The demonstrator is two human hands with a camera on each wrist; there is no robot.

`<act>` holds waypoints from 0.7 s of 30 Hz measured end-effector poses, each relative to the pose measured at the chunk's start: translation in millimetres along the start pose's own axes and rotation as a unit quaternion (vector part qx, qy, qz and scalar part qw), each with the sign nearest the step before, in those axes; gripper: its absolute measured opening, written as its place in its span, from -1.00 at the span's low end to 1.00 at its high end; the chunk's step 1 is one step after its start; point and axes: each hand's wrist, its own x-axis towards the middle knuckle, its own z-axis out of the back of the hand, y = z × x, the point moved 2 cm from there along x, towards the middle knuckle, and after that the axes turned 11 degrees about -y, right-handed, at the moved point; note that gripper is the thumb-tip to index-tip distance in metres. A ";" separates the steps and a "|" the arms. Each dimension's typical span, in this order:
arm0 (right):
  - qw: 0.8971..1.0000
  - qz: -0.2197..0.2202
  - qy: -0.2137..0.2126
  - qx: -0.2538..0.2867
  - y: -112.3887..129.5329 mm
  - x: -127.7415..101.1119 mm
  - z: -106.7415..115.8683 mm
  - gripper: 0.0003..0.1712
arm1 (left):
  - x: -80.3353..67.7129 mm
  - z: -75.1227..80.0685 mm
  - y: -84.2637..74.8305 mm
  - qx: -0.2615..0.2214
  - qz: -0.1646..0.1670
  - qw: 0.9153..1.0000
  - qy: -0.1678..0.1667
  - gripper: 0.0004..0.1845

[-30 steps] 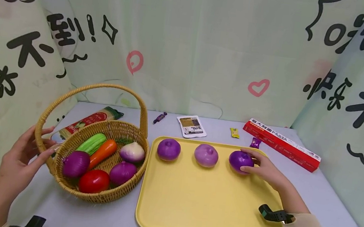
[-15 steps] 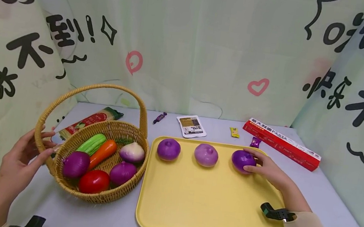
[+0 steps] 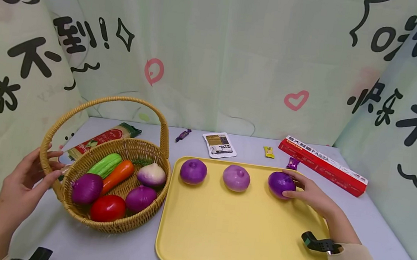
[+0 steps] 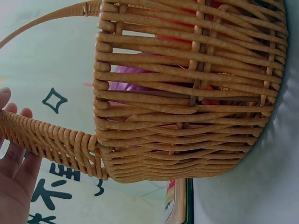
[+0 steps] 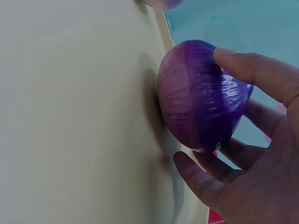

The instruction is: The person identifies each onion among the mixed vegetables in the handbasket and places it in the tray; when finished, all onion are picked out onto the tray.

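My right hand (image 3: pixel 309 195) holds a dark purple onion (image 3: pixel 278 184) between thumb and fingers at the tray's far right. In the right wrist view the thumb lies on top of the onion (image 5: pixel 201 93) and fingers reach under it, close over the tray (image 5: pixel 70 112). Two more purple onions, (image 3: pixel 193 171) and a paler onion (image 3: pixel 236 178), stand left of it along the tray's back. On the left, my left hand (image 3: pixel 25 182) grips the handle of a wicker basket (image 3: pixel 126 225) near its base. Inside sit a carrot (image 3: pixel 118 175), a tomato (image 3: pixel 108 208), several onions and a ribbed green vegetable (image 3: pixel 105 164).
Behind the yellow tray (image 3: pixel 246 237) lie a white pouch (image 3: pixel 219 145), small wrapped candies (image 3: pixel 269 152) and a long red pasta box (image 3: pixel 322 165). A red-and-green packet (image 3: pixel 103 138) lies behind the basket. Printed curtains (image 3: pixel 224 63) enclose the table's back and sides.
My right hand and the purple onion have shifted slightly to the right along the tray. The left hand and the basket stay where they were.
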 end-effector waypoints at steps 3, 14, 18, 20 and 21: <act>1.000 -0.003 -0.002 0.005 0.4 -0.9 1.6 -0.09 | -0.1 0.2 -0.4 -0.001 0.000 1.000 0.000 -0.26; 0.999 0.010 -0.040 -0.031 7.1 -2.3 21.5 -0.12 | -0.1 1.2 -0.9 0.002 0.003 1.000 0.002 -0.26; 0.998 0.014 -0.052 -0.035 9.1 -0.2 27.4 -0.12 | -0.1 1.6 -0.8 0.002 0.004 1.000 0.002 -0.25; 0.997 0.017 -0.058 -0.039 11.1 0.5 29.9 -0.12 | -0.2 1.4 -0.7 0.002 0.005 1.000 0.003 -0.25; 0.997 0.017 -0.061 -0.041 12.5 0.4 31.2 -0.12 | -0.1 1.3 -0.6 0.001 0.005 1.000 0.003 -0.25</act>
